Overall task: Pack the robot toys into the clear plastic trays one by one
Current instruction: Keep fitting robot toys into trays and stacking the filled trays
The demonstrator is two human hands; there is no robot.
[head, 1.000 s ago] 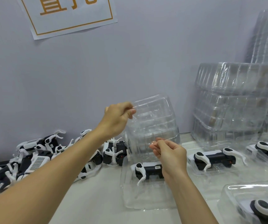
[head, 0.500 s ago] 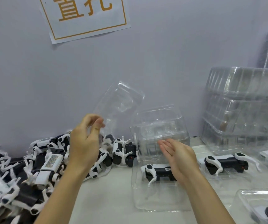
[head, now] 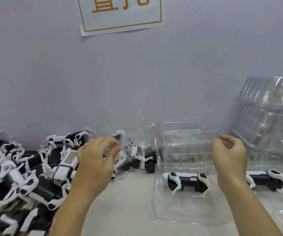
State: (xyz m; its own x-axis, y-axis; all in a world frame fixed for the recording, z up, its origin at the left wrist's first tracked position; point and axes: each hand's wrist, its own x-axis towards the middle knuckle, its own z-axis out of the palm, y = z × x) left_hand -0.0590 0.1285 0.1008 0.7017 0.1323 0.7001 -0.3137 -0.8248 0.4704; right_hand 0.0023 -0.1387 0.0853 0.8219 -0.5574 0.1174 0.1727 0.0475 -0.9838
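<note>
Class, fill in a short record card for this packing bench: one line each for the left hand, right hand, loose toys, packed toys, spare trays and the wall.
left hand: left hand over the toy pile, fingers curled by a blurred clear tray; grip unclear
right hand: right hand raised, fingers loosely curled, holding nothing
loose toys: toy pile, black and white, at left
packed toys: packed toy in an open tray; second toy beside it
spare trays: tray stack at right
wall: paper sign

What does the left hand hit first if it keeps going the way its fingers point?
Probably the loose clear tray just past the left hand, over the toy pile. Blur hides whether they already touch.
</note>
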